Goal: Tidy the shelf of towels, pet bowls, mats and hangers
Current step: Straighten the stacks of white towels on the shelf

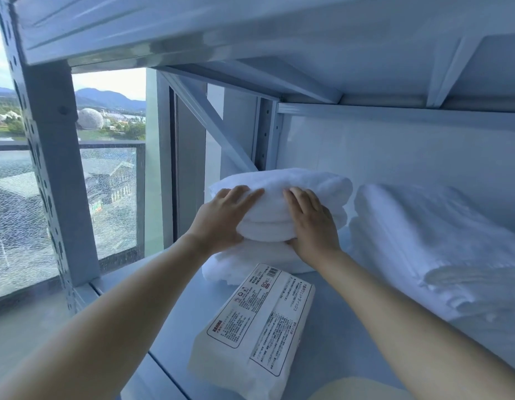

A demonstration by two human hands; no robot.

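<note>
Two hands are in view, and both are on the same thing. There are two heaps of folded white towels and one printed package, all on one shelf board [331,327] of a pale metal rack.

The towel stack [308,183] sits at the back left of the board, near the rack's rear corner. Several rounded fold edges face forward, but the exact number of towels cannot be told. The left hand [224,215] holds its front left side. Its fingers [244,194] are straight and pressed together across the top towel, and the thumb is tucked in under the upper folds. The right hand [311,223] mirrors it on the front right: fingers together on top, thumb hooked beneath the same upper layers.

The towel pile [423,241] lies just beside the stack on the right, lower and longer, and runs toward the front edge.

The package [259,327], a white plastic pack with Japanese print and the word KOJIMA, lies flat in front of the stack, with its far end touching the bottom towel.

A second shelf board [279,30] is overhead. One perforated upright [48,168] stands at the left, with a window [111,168] behind it.
</note>
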